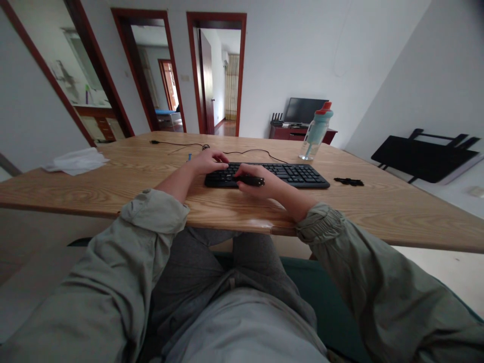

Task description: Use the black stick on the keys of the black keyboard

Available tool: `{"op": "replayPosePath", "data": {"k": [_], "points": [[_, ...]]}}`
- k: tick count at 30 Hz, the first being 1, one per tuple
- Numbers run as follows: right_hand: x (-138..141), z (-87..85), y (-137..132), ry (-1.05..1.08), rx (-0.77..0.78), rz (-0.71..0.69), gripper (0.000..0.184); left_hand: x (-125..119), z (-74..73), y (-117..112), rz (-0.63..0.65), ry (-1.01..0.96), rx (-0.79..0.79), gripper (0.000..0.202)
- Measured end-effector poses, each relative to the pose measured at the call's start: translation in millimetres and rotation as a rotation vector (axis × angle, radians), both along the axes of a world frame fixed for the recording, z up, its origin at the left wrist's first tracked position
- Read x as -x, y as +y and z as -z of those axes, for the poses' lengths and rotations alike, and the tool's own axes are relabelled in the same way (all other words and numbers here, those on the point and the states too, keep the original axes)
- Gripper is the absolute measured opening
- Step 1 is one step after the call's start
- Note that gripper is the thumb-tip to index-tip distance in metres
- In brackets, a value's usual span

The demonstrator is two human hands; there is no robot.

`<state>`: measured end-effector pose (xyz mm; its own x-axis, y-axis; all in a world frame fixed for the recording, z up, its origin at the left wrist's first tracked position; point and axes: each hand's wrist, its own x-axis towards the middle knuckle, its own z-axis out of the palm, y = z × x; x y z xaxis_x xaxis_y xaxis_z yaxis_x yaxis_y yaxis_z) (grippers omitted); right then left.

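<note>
A black keyboard (302, 175) lies flat near the table's front edge. My left hand (207, 161) rests at its left end, fingers stretched over the back keys, with a gap between thumb and forefinger. Over the left-middle keys, my right hand (260, 179) is closed around a tool with a thick black handle (251, 180). The handle's butt points right, and the working end is at the keys, too small to make out. Small black pieces (348, 181) lie bunched to the right of the keyboard.
The wooden table (151, 174) carries a clear bottle (315, 133) with a red lid behind the keyboard. A thin black cable (257, 150) runs along the back. White tissue (77, 161) lies at left, and a small blue item (189, 157) is beside my left hand.
</note>
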<state>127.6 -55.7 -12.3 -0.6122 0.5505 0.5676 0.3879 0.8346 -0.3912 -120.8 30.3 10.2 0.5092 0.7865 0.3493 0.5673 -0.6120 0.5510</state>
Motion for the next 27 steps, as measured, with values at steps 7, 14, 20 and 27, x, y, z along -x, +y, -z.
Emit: {"op": "replayPosePath", "data": {"k": [7,14,20,27], "points": [[9,-0.7,46,0.141,0.177,0.189,0.016,1,0.6,-1,-0.035,0.017,0.018,0.028],[9,-6.7,44,0.130,0.149,0.183,0.017,-2,-2.0,-4,0.042,-0.017,0.044,0.034],[5,0.3,11,0.025,0.167,-0.047,0.024,5,-0.3,-1,0.070,0.000,0.056,0.040],[0,-4.1,13,0.013,0.199,-0.068,0.023,13,-3.4,-1,0.060,0.060,0.065,0.039]]}}
